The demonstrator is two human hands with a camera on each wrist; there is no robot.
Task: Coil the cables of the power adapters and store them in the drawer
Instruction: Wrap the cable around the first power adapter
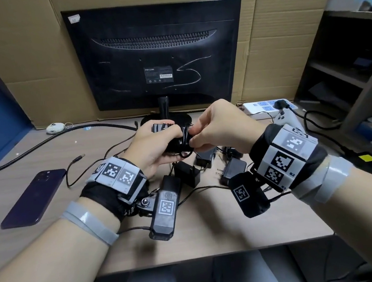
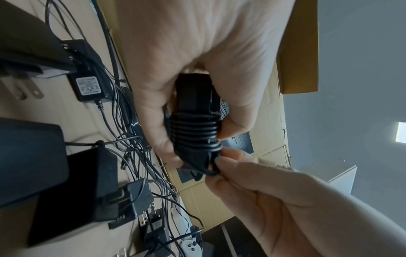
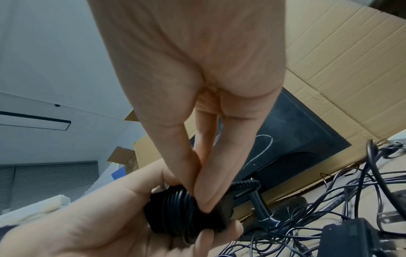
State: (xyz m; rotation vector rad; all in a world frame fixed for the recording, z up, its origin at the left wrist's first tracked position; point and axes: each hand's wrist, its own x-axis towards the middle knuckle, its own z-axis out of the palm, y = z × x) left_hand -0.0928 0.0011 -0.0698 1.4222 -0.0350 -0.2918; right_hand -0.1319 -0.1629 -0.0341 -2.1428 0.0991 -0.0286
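Observation:
My left hand [image 1: 157,143] grips a black power adapter [image 1: 163,128] above the middle of the desk; its thin cable [image 2: 193,128] is wound in several tight turns round the body. My right hand [image 1: 204,129] pinches the free end of that cable [image 2: 211,172] against the adapter's right side. In the right wrist view the right fingers [image 3: 204,200] press on the coil [image 3: 175,212]. Several more black adapters [image 1: 187,171] with loose cables lie on the desk below my hands. No drawer shows in any view.
A monitor [image 1: 157,54] stands with its back to me in front of cardboard. A dark phone [image 1: 33,198] lies at the left, a white power strip [image 1: 266,107] at the back right. Dark shelves [image 1: 344,66] stand on the right. A thick black cable [image 1: 43,142] crosses the left desk.

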